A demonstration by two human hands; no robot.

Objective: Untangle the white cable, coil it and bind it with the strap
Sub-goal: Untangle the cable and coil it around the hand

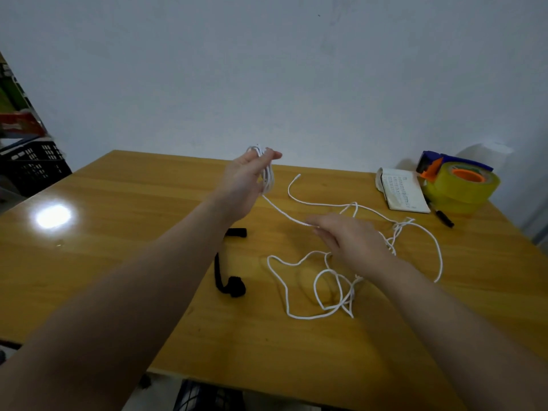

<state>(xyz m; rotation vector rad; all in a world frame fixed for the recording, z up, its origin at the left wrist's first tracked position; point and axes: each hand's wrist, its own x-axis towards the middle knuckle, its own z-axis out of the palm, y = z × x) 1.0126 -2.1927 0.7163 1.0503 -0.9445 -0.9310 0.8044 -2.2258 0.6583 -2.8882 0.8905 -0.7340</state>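
cable (269, 180) looped round left hand (243, 185) (raised)

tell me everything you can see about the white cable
The white cable is thin, cord-like and partly coiled. A few loops hang from the left hand, which is raised over the table. One strand slopes down to the fingertips of the right hand, where the grip is blurred. The rest lies on the wood in loose tangled loops, one free end farthest back.
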